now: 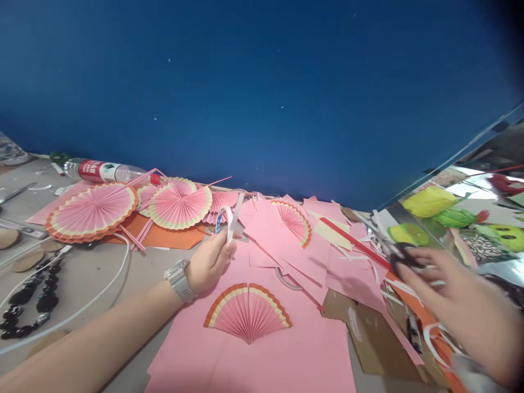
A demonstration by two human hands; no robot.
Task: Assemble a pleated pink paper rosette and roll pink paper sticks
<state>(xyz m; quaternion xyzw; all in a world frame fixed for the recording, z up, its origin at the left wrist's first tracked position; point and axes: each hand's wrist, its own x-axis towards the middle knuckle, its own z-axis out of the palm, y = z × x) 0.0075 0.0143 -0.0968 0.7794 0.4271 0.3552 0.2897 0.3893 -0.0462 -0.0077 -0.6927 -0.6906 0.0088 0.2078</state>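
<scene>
My left hand (210,261), with a grey watch on the wrist, is pinched on a small roll of white tape (226,220) with a strip hanging from it, held just above the pink paper. In front of it lies a half-round pleated pink fan (247,317) with yellow and orange edging, on a large pink sheet (262,355). My right hand (458,297) is blurred at the right, fingers reaching over black-handled scissors (403,256) among paper scraps. Whether it grips them I cannot tell.
Finished round pink paper fans (92,212) lie at the back left on orange paper, beside a plastic bottle (108,171) on its side. A white cable (98,295) and black beads (30,303) lie at the left. Cardboard (368,333) and loose pink sheets cover the right. Blue wall behind.
</scene>
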